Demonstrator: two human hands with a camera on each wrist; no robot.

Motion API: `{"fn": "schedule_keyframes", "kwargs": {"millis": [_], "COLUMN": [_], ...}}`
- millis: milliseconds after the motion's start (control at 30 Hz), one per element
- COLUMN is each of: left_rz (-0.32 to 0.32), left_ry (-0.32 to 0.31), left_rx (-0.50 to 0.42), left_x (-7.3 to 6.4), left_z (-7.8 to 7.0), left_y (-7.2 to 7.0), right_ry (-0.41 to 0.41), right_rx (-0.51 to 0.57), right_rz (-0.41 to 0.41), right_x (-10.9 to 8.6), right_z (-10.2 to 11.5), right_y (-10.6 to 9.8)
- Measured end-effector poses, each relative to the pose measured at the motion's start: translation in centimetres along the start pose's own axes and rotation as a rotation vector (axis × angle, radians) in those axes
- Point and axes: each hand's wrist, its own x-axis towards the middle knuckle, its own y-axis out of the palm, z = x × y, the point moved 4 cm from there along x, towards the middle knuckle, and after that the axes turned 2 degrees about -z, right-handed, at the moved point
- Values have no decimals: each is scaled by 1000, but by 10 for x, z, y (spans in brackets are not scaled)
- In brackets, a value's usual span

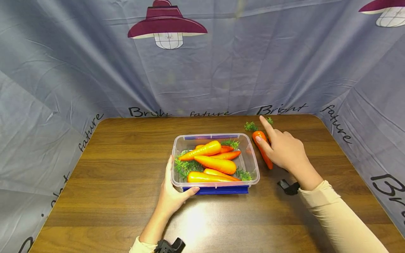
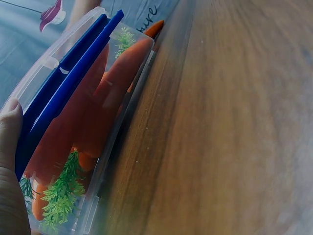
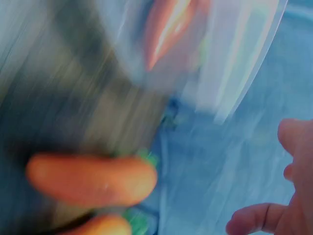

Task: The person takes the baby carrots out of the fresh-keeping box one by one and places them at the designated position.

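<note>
A clear plastic container [image 1: 215, 184] with blue latches [image 1: 218, 190] stands in mid-table, lidless, holding several orange carrots [image 1: 218, 164] with green tops. My left hand [image 1: 171, 196] grips its front left corner, thumb against the front latch and fingers along the left wall. To the container's right, my right hand [image 1: 284, 149] hovers with index finger and thumb spread, holding nothing. Beneath it lies a carrot [image 1: 265, 154] on the table; a second carrot [image 3: 100, 226] beside it is mostly covered by the hand in the head view. The right wrist view is blurred.
The wooden table [image 1: 126, 175] ends at a grey printed curtain [image 1: 221, 80] behind and at both sides. A black strap [image 1: 288, 187] hangs at the right wrist, and a black wrist camera [image 1: 171, 246] sits on the left one.
</note>
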Motion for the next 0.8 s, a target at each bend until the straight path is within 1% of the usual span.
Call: {"fn": "schedule_keyframes", "kwargs": {"millis": [100,200,300,367,467,533,700,800], "left_rz": [1,-2,2,2,2,3,14,9], "left_ry": [-1,-1,-2,0,3,5,7,12], "left_rx": [-4,-4,-9,-10,-5,4,5,5], "left_x": [0,-1,-1,-1,0,1,1,2], "left_z": [1,1,1,1,1,1,4,5], "left_y": [0,-1,0,0,1,1,0,0], "right_ry": [-101,-219,-319,-369,-420,-438,-460,-472], "right_rx": [6,10,20,25,32,26,-13,-32], "right_rz": [-53,-80,-88,-81,-60,-29,48,80], "right_x": [-4,-8,-11,-12,-13,-13,-14,-13], "right_z": [26,50,69,77,86,89,95,98], "right_y": [-3,-3,-1,3,9,15,27,31]}}
